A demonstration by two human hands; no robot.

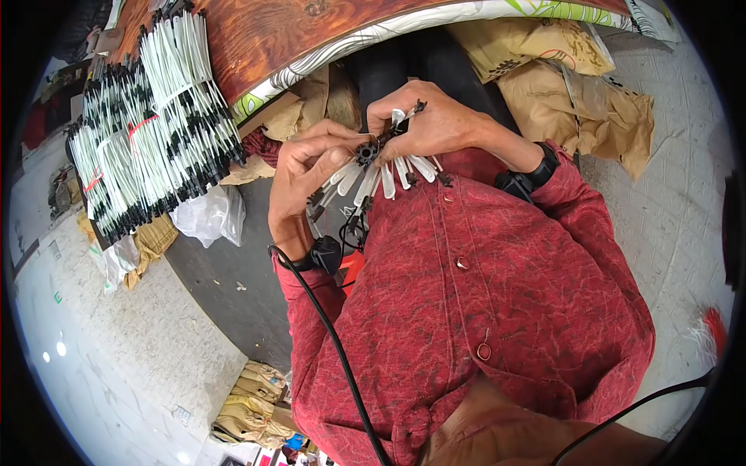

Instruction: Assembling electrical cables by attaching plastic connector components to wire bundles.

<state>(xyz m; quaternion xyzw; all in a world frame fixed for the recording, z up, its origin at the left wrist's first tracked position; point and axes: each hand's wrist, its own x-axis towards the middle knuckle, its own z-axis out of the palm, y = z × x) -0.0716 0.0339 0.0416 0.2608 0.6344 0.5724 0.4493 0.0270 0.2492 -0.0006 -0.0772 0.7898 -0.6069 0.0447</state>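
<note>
Close in front of my chest, both hands work at a small black notched round hub (367, 152). White flat ribs (388, 180) with black ends fan out below it, like part of an umbrella frame. My left hand (305, 171) is closed, its thumb and fingers pinching at the hub's left side. From the right, my right hand (439, 123) is closed round the upper ribs beside the hub, and a rib with a black tip sticks out above its fingers. A thin light strand seems to run by the left fingertips; its ends are hidden.
Tied bundles of pale ribs with black ends (148, 128) lie on the left of the wooden table (272, 31). Brown sacks (575, 105) stand beyond my right arm. A clear plastic bag (208, 216) lies below the bundles. A black cable (330, 322) hangs past my left forearm.
</note>
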